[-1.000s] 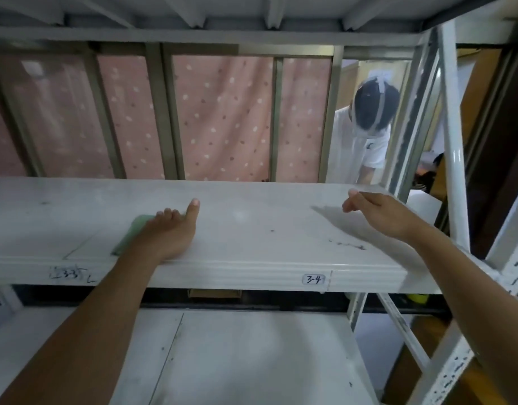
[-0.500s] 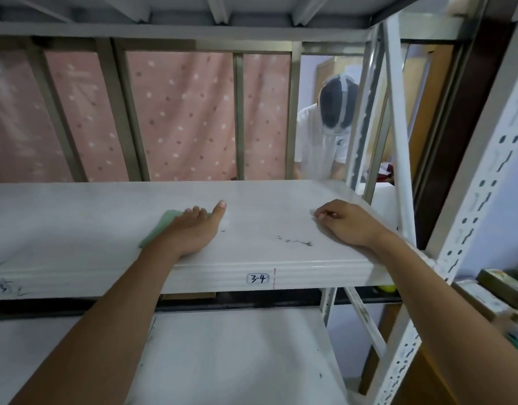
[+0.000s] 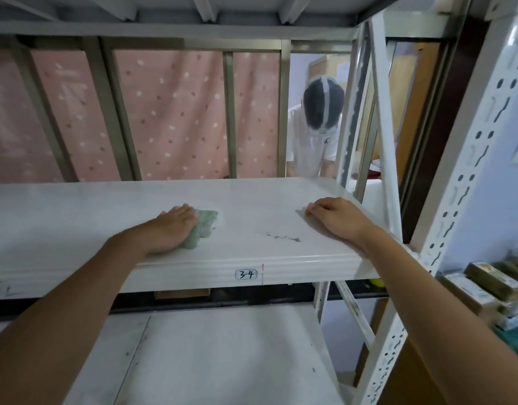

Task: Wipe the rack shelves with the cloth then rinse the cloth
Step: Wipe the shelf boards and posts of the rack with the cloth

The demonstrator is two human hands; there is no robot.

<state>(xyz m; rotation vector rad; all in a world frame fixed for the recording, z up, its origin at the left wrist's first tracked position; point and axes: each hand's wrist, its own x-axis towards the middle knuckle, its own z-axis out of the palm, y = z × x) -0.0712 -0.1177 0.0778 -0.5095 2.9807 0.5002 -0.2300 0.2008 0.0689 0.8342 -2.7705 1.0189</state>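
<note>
Cloth [image 3: 203, 228], green and crumpled, is seen lying on the white rack shelf [image 3: 252, 200] just left of the frame's centre, partly covered by the left hand [image 3: 171, 228]. That hand is laid palm down on it, fingers together and pressed flat rather than closed around it; the forearm is stretched up from the lower left. The right hand [image 3: 336, 219] is rested flat on the same shelf toward the right, fingers loosely together and holding nothing, well apart from the cloth. Dark specks [image 3: 282, 236] are seen on the shelf between the two hands. A label [image 3: 246, 274] reading 3-4 is fixed to the shelf's front edge. Small boxes [image 3: 483, 287] are stacked at the right edge of the frame; their contents cannot be told. A lower shelf [image 3: 222, 361] is seen beneath.
</note>
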